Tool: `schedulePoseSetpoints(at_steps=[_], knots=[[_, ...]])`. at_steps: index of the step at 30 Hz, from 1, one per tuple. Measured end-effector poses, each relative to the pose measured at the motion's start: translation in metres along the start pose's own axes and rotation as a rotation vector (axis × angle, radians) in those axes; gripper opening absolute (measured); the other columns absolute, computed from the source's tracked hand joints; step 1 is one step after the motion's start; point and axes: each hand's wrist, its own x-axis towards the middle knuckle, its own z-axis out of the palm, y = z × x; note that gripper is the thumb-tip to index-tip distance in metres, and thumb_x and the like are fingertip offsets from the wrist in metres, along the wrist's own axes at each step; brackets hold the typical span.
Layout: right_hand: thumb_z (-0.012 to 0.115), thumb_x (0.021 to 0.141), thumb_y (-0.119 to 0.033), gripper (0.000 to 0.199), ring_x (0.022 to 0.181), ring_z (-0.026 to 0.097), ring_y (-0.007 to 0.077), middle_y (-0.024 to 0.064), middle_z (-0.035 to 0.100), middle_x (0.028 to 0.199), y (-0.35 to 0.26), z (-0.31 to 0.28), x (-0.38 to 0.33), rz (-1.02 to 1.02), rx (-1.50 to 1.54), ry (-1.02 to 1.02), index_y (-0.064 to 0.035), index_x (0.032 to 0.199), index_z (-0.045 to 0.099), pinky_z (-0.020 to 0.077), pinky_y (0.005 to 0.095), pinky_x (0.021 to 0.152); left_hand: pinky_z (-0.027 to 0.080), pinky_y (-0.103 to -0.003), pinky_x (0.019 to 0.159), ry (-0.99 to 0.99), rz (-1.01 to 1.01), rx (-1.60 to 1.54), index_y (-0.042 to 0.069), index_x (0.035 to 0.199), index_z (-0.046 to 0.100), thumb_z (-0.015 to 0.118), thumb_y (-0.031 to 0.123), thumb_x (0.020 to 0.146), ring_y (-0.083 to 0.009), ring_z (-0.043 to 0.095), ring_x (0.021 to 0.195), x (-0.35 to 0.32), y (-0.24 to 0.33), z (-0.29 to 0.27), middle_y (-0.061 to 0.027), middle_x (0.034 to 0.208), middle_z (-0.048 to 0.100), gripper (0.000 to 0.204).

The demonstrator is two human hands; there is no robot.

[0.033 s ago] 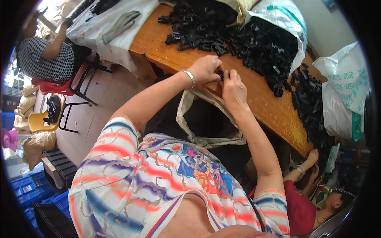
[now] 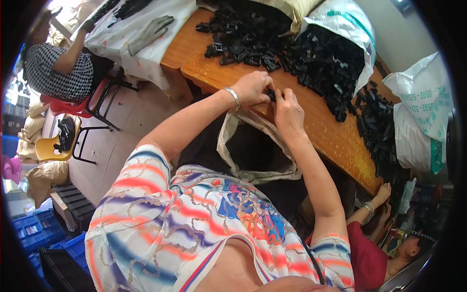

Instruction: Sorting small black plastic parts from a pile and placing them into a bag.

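Note:
Over the near edge of the wooden table [image 2: 321, 112], my left hand [image 2: 254, 88] and my right hand [image 2: 289, 113] meet at the fingertips. Between them they pinch a small black plastic part [image 2: 270, 95], mostly covered by the fingers. Just below my hands, an open woven sack [image 2: 224, 146] hangs with its mouth spread; its inside is dark. Beyond my fingers lies a heap of similar black plastic parts [image 2: 248, 36] on the table.
A white sack [image 2: 362, 29] spills more black parts at the back, and another white sack [image 2: 421, 119] stands at far right. One co-worker in red [image 2: 365, 253] is at lower right, another in a checked top [image 2: 58, 73] at left. A grey glove [image 2: 151, 35] lies on the covered table.
The fingers have shifted slightly around the black part, and a little more of it shows. The whole view has moved a touch.

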Motion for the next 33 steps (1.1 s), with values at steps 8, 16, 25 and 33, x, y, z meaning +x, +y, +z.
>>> schedulePoseSetpoints(at_steps=[8, 16, 25, 33], knots=[[0.074, 0.077, -0.010, 0.024, 0.079, 0.065, 0.0377, 0.0147, 0.058, 0.097, -0.040, -0.027, -0.071, 0.071, 0.235, -0.180, -0.0064, 0.099, 0.063, 0.0536, 0.0454, 0.066, 0.048, -0.039, 0.094, 0.397, -0.024, 0.283, 0.003, 0.104, 0.067, 0.071, 0.013, 0.081, -0.0307, 0.057, 0.104, -0.005, -0.018, -0.035, -0.0131, 0.106, 0.060, 0.025], [0.068, 0.082, -0.009, 0.005, 0.077, 0.066, 0.0348, 0.0120, 0.065, 0.089, 0.014, -0.033, -0.018, 0.123, 0.295, 0.059, -0.0069, 0.086, 0.068, 0.0538, 0.0425, 0.067, 0.049, -0.036, 0.087, 0.240, -0.099, 0.517, 0.005, 0.095, 0.058, 0.074, 0.011, 0.080, -0.0282, 0.058, 0.099, 0.014, -0.032, -0.025, -0.0114, 0.103, 0.060, 0.023], [0.073, 0.081, -0.012, 0.020, 0.083, 0.067, 0.0376, 0.0155, 0.061, 0.103, 0.077, -0.005, 0.049, 0.298, -0.026, 0.033, -0.0037, 0.099, 0.070, 0.0559, 0.0429, 0.072, 0.052, -0.033, 0.086, 0.345, -0.137, -0.361, 0.002, 0.116, 0.059, 0.071, 0.005, 0.080, -0.0268, 0.063, 0.092, -0.003, -0.008, -0.009, -0.0131, 0.102, 0.062, 0.038], [0.071, 0.083, -0.009, 0.017, 0.083, 0.067, 0.0353, 0.0125, 0.063, 0.098, 0.077, 0.006, 0.042, 0.261, -0.158, -0.056, -0.0049, 0.099, 0.069, 0.0560, 0.0419, 0.071, 0.045, -0.038, 0.093, 0.290, -0.022, -0.084, 0.005, 0.103, 0.064, 0.074, 0.008, 0.075, -0.0305, 0.054, 0.104, -0.013, 0.002, 0.009, -0.0109, 0.100, 0.062, 0.030]])
